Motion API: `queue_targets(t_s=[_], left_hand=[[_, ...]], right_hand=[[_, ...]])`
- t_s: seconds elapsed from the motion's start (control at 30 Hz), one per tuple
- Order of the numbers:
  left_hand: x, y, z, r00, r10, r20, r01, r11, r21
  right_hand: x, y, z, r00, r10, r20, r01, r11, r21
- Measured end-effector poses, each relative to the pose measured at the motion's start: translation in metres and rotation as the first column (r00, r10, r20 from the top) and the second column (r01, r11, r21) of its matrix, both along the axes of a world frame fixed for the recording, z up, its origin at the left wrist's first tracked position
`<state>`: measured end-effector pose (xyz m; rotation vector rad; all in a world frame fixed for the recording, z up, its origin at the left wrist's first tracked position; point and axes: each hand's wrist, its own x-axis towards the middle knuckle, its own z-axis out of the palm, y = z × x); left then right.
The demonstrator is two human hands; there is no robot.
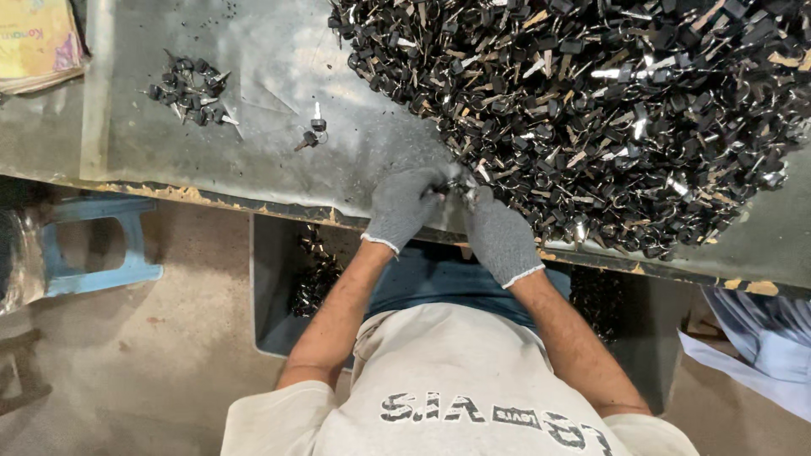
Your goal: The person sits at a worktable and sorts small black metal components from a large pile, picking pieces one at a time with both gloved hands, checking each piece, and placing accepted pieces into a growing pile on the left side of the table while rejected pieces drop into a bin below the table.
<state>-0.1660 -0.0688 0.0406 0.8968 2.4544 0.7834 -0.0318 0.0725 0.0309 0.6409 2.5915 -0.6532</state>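
Observation:
Both of my hands wear grey knit gloves and meet at the near edge of a grey metal table (270, 51). My left hand (405, 207) and my right hand (500, 238) pinch a small bunch of black-headed keys (457, 183) between their fingertips. The bunch is held right at the rim of a big heap of black-headed keys (608, 110), which covers the right half of the table. How the held keys are joined is hidden by my fingers.
A small pile of keys (190, 91) lies at the far left of the table, with a loose pair of keys (311, 133) nearer me. Under the table edge stands a grey bin (270, 329) holding more keys. A blue stool (101, 245) stands on the floor at left.

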Motion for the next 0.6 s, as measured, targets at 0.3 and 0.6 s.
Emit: queue_targets(t_s=[0.3, 0.6], left_hand=[[0.009, -0.021, -0.029, 0.972, 0.023, -0.235, 0.020, 0.983, 0.180], [0.009, -0.025, -0.045, 0.959, -0.008, -0.282, 0.080, 0.967, 0.243]], right_hand=[[-0.014, -0.015, -0.003, 0.946, 0.109, -0.305, -0.141, 0.987, -0.083], [-0.016, -0.002, 0.000, 0.963, 0.095, -0.251, -0.154, 0.962, -0.225]])
